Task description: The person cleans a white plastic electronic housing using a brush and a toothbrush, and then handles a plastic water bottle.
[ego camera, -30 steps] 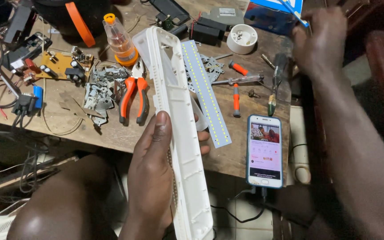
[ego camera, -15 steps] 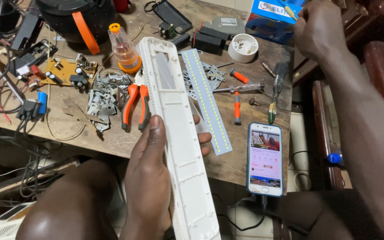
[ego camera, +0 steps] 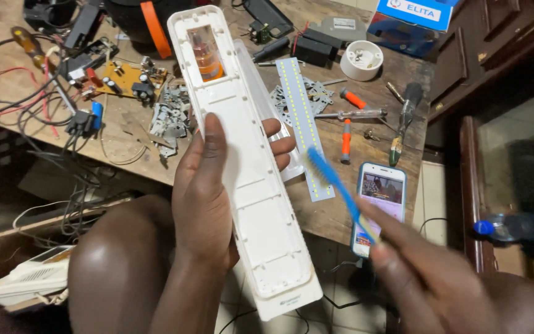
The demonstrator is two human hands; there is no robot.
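Left hand (ego camera: 208,198) clasps long white lamp casing (ego camera: 242,154) | right hand (ego camera: 428,272) pinches blue toothbrush (ego camera: 335,185), bristles beside casing | phone (ego camera: 379,204) on bench (ego camera: 316,210) under brush.

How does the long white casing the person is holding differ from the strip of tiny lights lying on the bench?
The white casing is held up in the left hand; the light strip lies flat on the workbench. The casing is wider, with raised edges and a rectangular window; the strip is thin, flat and dotted with small lights. Both are long, narrow and pale.
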